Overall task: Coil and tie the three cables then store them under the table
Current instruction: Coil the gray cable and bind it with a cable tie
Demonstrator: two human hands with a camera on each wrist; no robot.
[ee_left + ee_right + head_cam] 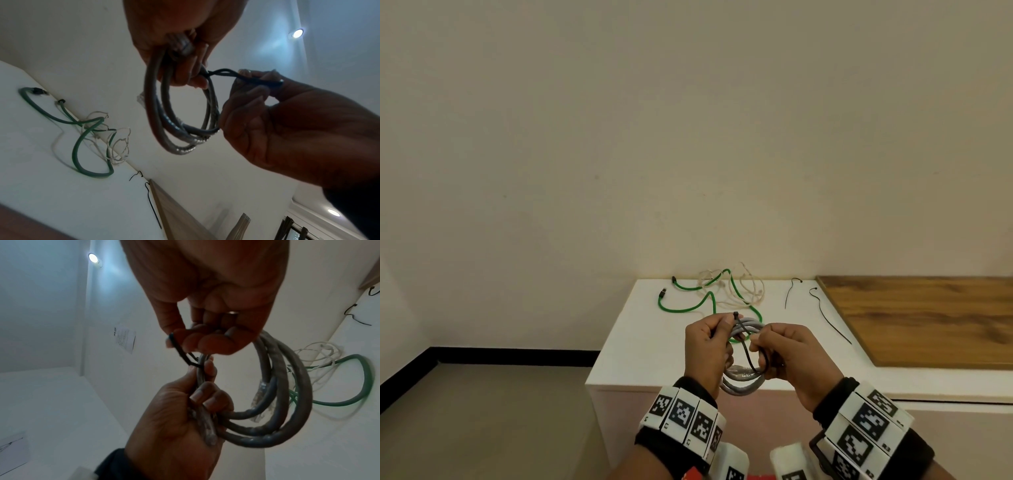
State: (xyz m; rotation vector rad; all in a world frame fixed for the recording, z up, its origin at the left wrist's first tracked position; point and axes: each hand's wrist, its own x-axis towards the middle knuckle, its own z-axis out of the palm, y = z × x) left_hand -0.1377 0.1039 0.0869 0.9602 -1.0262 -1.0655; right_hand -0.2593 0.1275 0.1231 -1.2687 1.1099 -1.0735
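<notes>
A grey cable [743, 381] wound into a coil hangs in front of me above the white table's [643, 346] near edge. My left hand [714, 337] grips one side of the coil [287, 404], fingers curled round the strands. A black zip tie [746, 349] loops around the coil. My right hand [762, 342] pinches the tie's tail [259, 80] between thumb and fingers, and the coil [185, 133] runs past its other fingers. A green cable [681, 308] and a thin white cable [744, 291] lie loose and tangled on the table behind.
Two spare black zip ties [791, 291] [830, 317] lie on the table to the right of the cables. A wooden panel [928, 318] covers the right part of the top. A wall stands close behind; bare floor [482, 411] lies to the left.
</notes>
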